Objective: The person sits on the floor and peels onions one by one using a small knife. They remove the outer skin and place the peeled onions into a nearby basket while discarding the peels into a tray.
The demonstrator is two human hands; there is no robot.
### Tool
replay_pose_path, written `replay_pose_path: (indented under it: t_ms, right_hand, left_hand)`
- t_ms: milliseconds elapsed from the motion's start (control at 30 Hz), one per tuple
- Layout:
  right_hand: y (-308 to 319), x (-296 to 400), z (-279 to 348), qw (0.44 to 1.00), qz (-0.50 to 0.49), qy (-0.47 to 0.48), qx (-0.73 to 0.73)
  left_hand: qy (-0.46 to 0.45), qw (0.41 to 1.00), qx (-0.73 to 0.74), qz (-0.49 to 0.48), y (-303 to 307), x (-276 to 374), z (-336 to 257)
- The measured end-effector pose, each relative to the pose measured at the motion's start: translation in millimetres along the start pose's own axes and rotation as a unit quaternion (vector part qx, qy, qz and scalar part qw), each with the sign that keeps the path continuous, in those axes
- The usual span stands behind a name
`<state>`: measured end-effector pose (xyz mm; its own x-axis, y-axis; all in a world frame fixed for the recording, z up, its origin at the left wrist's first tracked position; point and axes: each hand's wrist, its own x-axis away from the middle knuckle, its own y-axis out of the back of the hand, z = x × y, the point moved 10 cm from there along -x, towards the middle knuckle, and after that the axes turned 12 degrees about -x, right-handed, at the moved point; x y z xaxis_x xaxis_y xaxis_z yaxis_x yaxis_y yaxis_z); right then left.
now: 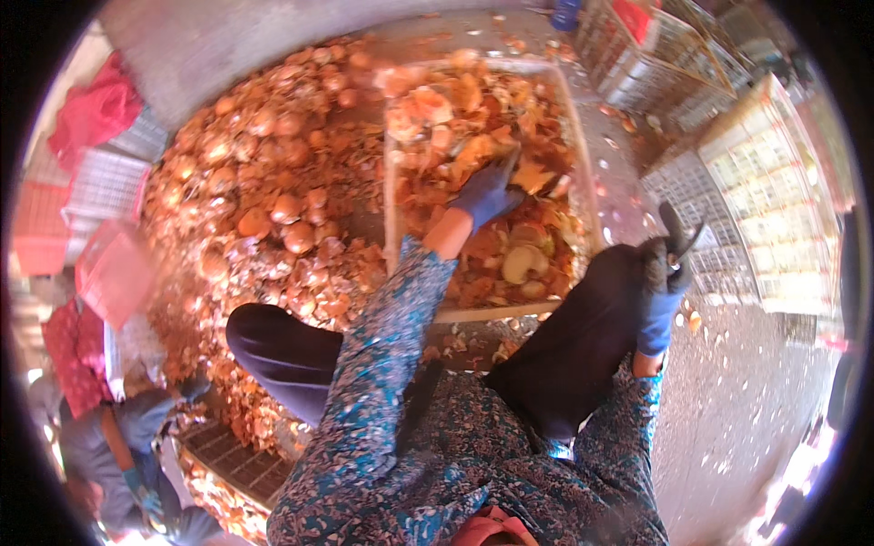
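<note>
My left hand (pixel 486 194), in a blue and dark-grey work glove, reaches into a shallow rectangular crate (pixel 390 225) full of onion skins (pixel 471 153). Its fingers are blurred among the skins, so any grip is hidden. A pale peeled onion (pixel 524 264) lies in the crate, nearer to me than that hand. On my right knee rests my right hand (pixel 661 280), gloved alike. It is closed around a small knife (pixel 695 235), whose dark blade tip points up and away. Most of the knife's handle is covered by the fingers.
A wide heap of unpeeled onions (pixel 287 218) and loose skins spreads left of the crate. Plastic crates (pixel 768 198) stand at the right, with more crates (pixel 109 181) at the left. A co-worker's gloved hand (pixel 147 495) shows at the lower left, beside a crate (pixel 232 457).
</note>
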<state>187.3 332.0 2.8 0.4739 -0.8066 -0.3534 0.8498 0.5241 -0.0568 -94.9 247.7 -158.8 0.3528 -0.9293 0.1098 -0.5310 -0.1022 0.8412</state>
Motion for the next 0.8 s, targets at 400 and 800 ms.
replay_pose_path:
  t_ms: [400, 800]
  right_hand:
    - [-1.8, -1.8, -4.4, 0.995, 0.033, 0.027, 0.091]
    - [-47.3, -1.5, -2.6, 0.969, 0.01, -0.004, 0.246]
  left_hand:
    - [-0.045, 0.948, 0.3, -0.096, 111.6, 171.7, 27.1]
    - [0.628, 0.507, 0.177, -0.563, -159.7, 494.2, 380.1]
